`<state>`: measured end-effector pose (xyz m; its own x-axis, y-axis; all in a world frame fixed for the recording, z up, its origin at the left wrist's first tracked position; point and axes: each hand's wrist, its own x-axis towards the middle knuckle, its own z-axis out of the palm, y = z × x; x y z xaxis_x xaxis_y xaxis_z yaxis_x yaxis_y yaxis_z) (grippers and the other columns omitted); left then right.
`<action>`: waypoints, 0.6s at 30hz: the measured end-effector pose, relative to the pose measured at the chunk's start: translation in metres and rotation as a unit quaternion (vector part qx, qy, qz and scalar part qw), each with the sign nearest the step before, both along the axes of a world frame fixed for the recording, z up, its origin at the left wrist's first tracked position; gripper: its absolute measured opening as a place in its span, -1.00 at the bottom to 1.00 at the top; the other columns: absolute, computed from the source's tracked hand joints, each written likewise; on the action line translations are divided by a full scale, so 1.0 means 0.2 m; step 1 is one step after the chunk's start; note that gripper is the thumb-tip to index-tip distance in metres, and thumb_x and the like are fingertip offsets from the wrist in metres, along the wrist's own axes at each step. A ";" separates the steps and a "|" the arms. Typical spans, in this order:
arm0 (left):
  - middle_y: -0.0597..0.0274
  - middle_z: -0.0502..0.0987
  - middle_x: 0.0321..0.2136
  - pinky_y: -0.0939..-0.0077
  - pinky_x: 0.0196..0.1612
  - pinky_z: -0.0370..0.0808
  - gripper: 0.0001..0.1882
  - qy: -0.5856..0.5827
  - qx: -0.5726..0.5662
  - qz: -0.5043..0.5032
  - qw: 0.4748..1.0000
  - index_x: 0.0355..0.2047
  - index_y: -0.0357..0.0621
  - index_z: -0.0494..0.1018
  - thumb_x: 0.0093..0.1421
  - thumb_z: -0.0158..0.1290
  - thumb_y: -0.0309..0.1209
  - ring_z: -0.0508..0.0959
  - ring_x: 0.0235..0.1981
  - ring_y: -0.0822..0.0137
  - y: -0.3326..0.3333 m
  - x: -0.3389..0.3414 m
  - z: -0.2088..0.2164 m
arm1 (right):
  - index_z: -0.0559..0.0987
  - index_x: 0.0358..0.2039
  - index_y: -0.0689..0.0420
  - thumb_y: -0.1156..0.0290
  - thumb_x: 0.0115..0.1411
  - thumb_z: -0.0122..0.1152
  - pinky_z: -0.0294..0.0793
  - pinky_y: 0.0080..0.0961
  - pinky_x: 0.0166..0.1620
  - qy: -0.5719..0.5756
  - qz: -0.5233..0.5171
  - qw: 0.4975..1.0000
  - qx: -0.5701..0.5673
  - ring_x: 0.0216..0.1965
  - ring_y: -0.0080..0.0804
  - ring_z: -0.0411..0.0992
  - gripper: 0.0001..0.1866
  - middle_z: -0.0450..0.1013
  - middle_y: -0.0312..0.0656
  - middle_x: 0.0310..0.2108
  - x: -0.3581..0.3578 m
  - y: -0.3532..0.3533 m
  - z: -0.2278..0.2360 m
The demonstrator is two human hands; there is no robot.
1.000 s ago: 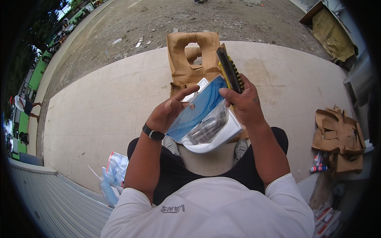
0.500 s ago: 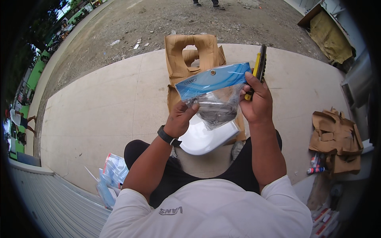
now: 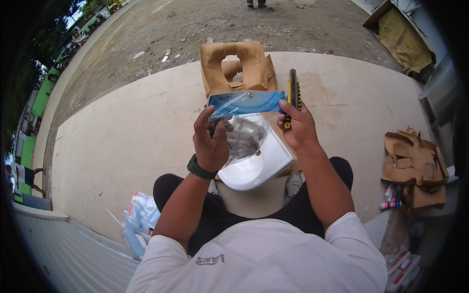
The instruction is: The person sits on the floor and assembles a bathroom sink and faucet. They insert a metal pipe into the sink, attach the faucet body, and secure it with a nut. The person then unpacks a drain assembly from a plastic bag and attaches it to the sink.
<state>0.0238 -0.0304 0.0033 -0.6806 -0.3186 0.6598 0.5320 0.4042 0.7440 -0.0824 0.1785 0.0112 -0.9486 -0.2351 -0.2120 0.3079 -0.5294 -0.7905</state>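
Note:
A clear plastic packet (image 3: 244, 139) with a blue header card hangs between my hands, grey items showing through it. My left hand (image 3: 211, 144) is closed on its left edge, thumb over the plastic. With thumb and fingers my right hand (image 3: 300, 129) pinches the right corner of the header. That same hand also keeps a black and yellow utility knife (image 3: 293, 93) upright against its fingers; whether the blade is out is too small to tell. Below the packet, a white wash basin (image 3: 246, 177) lies between my feet, partly covered by the packet.
Torn brown cardboard packaging (image 3: 232, 51) stands beyond the basin, and more cardboard (image 3: 413, 158) lies at the right. Blue and clear plastic wrapping (image 3: 139, 215) sits by my left knee. Past the tiled floor's edge is gravel (image 3: 195, 29), where a person's legs (image 3: 256, 4) show.
The packet has been levelled and shifted left, with its printed header now facing me more squarely. My right hand has moved left with the knife, and my left hand's grip has changed.

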 end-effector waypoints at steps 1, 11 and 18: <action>0.03 0.61 -0.23 0.43 -0.17 0.59 -0.77 -0.006 -0.060 0.006 0.998 -0.04 -0.31 0.50 0.35 -0.04 -0.73 0.67 -0.26 0.30 -0.02 0.01 0.01 | 0.47 -0.15 0.06 0.45 0.28 0.38 0.45 -0.58 -0.38 0.007 0.015 1.000 0.002 -0.44 -0.57 0.40 -0.76 0.40 -0.34 -0.42 -0.01 0.01 0.00; 0.02 0.63 -0.30 0.46 -0.18 0.56 -0.63 -0.079 -0.059 0.011 0.995 0.05 -0.27 0.59 0.33 -0.08 -0.73 0.64 -0.34 0.24 -0.11 0.00 0.07 | 0.30 0.31 0.26 0.41 0.41 0.11 0.56 -0.49 -0.08 0.114 0.103 0.988 -0.026 -0.12 -0.39 0.53 -0.49 0.50 -0.10 -0.03 0.00 0.13 0.10; 0.00 0.64 -0.25 0.43 -0.08 0.54 -0.67 -0.117 -0.052 0.022 0.992 0.09 -0.28 0.58 0.35 0.01 -0.63 0.63 -0.24 0.26 -0.15 0.03 0.08 | 0.28 0.36 0.26 0.35 0.43 0.16 0.59 -0.48 -0.14 0.135 0.218 0.966 0.012 -0.12 -0.40 0.57 -0.43 0.52 -0.05 -0.09 0.08 0.16 0.12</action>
